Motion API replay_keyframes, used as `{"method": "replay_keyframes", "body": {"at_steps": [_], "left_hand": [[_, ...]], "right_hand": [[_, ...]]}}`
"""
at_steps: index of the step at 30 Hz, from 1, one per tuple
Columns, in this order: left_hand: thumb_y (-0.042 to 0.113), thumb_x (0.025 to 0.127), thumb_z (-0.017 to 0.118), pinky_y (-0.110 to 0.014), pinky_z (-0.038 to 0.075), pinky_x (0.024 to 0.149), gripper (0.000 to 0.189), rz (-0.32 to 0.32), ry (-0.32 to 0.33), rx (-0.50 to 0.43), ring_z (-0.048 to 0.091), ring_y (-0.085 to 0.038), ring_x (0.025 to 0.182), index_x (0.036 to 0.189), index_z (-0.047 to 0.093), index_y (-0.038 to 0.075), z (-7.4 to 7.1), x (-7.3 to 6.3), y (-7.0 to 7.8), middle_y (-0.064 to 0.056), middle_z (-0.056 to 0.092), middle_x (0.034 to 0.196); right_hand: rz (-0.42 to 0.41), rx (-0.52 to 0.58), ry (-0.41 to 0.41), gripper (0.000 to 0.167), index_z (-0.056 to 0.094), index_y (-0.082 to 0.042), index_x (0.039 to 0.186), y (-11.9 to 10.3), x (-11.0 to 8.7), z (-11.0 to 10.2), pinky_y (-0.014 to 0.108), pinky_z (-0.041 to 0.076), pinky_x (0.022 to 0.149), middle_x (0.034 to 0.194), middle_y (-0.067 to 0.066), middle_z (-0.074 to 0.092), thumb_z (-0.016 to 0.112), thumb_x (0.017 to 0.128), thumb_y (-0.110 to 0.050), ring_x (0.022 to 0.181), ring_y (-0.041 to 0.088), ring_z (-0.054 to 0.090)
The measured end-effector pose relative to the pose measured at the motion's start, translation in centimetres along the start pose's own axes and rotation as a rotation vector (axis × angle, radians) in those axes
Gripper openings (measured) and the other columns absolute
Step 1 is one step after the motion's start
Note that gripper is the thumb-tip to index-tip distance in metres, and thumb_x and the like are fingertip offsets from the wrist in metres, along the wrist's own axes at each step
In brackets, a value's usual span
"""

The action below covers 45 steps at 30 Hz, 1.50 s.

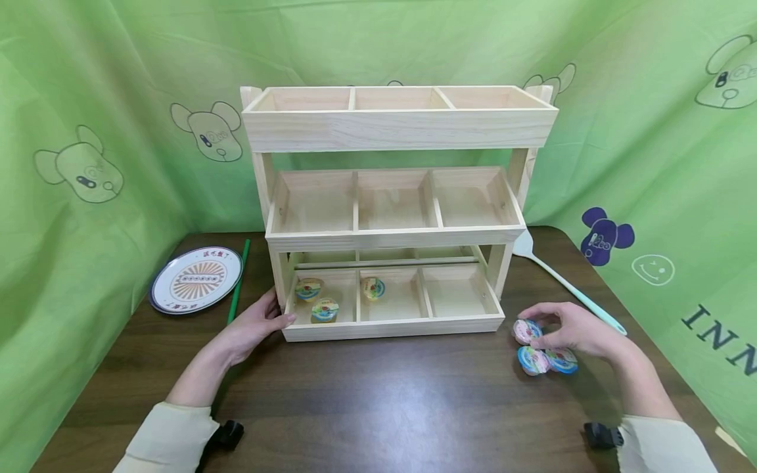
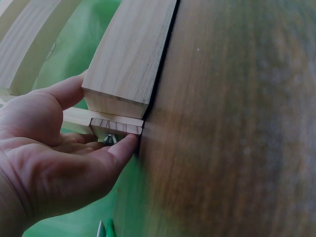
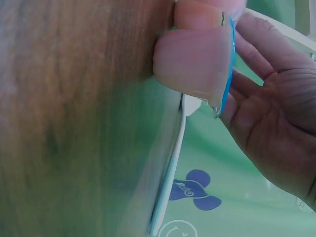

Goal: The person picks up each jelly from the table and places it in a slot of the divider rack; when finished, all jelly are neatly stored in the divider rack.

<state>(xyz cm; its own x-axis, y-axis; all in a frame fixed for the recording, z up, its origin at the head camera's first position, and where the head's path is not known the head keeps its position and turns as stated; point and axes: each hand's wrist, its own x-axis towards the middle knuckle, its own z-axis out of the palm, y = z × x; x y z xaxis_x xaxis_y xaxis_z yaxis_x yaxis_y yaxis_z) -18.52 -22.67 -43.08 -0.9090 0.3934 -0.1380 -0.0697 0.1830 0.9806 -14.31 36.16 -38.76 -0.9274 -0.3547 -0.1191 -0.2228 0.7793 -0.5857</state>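
A three-tier wooden rack [image 1: 390, 131] stands on the table, each tier split into three compartments. My left hand [image 1: 251, 328] grips the lower left corner of the rack, thumb at the front of the bottom tray. At the right, my right hand [image 1: 570, 332] pinches a jelly cup [image 1: 524, 333] with a pink lid. Close by on the table are two more jelly cups, one pinkish [image 1: 532, 361] and one blue-rimmed [image 1: 563, 360]. Two yellowish cups [image 1: 324, 311] lie in the bottom tray's left compartment, and another yellowish cup [image 1: 373, 288] is in its middle one. A pale cup [image 3: 192, 64] partly covers my right fingers in the right wrist view.
A round white plate [image 1: 197, 280] with a dark rim lies at the left, beside a green stick [image 1: 239, 282]. A pale blue long-handled tool [image 1: 576, 292] lies right of the rack. Green cloth [image 1: 378, 39] with printed figures encloses the back and sides.
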Motion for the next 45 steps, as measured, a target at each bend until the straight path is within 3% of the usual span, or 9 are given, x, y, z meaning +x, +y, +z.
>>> {"method": "replay_keyframes", "body": {"at_steps": [11, 20, 26, 36, 45], "left_hand": [[0.008, 0.103, 0.057, -0.053, 0.011, 0.119, 0.086, -0.003, 0.001, 0.003, 0.001, -0.039, 0.152, 0.159, -0.007, -0.001, 0.1, 0.1, 0.0, -0.026, -0.002, 0.166], [0.008, 0.103, 0.057, -0.054, 0.011, 0.119, 0.087, -0.004, -0.009, 0.011, 0.001, -0.040, 0.152, 0.159, -0.008, -0.003, 0.2, 0.2, 0.2, -0.028, -0.002, 0.165], [0.008, 0.103, 0.057, -0.053, 0.011, 0.119, 0.086, -0.002, -0.007, 0.005, 0.001, -0.039, 0.152, 0.159, -0.007, -0.002, -0.1, 0.2, 0.0, -0.026, -0.002, 0.166], [0.009, 0.103, 0.058, -0.053, 0.011, 0.119, 0.087, -0.012, -0.003, 0.005, 0.001, -0.039, 0.152, 0.160, -0.007, -0.001, -0.1, 0.1, -0.1, -0.026, -0.002, 0.166], [0.008, 0.102, 0.057, -0.053, 0.011, 0.119, 0.086, -0.012, -0.001, 0.002, 0.001, -0.039, 0.152, 0.159, -0.007, -0.002, 0.0, 0.1, 0.0, -0.027, -0.002, 0.166]], "right_hand": [[0.050, -0.069, 0.046, 0.044, 0.072, -0.006, 0.117, -0.2, 0.6, 0.4, 0.027, 0.050, 0.069, 0.098, 0.001, 0.071, 0.085, 0.078, -0.022, 0.078, 0.012, 0.061], [0.031, -0.096, 0.218, 0.044, 0.073, -0.008, 0.119, -1.0, -0.1, -0.8, 0.027, 0.050, 0.074, 0.099, 0.001, 0.072, 0.086, 0.080, -0.024, 0.086, 0.013, 0.063], [-0.011, -0.077, 0.265, 0.042, 0.073, -0.014, 0.119, -1.9, -0.1, -1.0, 0.024, 0.051, 0.072, 0.098, 0.000, 0.071, 0.086, 0.082, -0.030, 0.084, 0.009, 0.063], [-0.152, 0.051, 0.232, 0.037, 0.072, -0.013, 0.121, -4.2, 0.9, -0.6, 0.017, 0.050, 0.079, 0.105, -0.002, 0.072, 0.082, 0.086, -0.015, 0.093, 0.007, 0.065], [-0.159, 0.084, 0.200, 0.038, 0.072, -0.019, 0.121, -6.4, 2.6, 0.2, 0.018, 0.051, 0.083, 0.109, -0.006, 0.072, 0.083, 0.085, -0.018, 0.099, 0.010, 0.065]]}}
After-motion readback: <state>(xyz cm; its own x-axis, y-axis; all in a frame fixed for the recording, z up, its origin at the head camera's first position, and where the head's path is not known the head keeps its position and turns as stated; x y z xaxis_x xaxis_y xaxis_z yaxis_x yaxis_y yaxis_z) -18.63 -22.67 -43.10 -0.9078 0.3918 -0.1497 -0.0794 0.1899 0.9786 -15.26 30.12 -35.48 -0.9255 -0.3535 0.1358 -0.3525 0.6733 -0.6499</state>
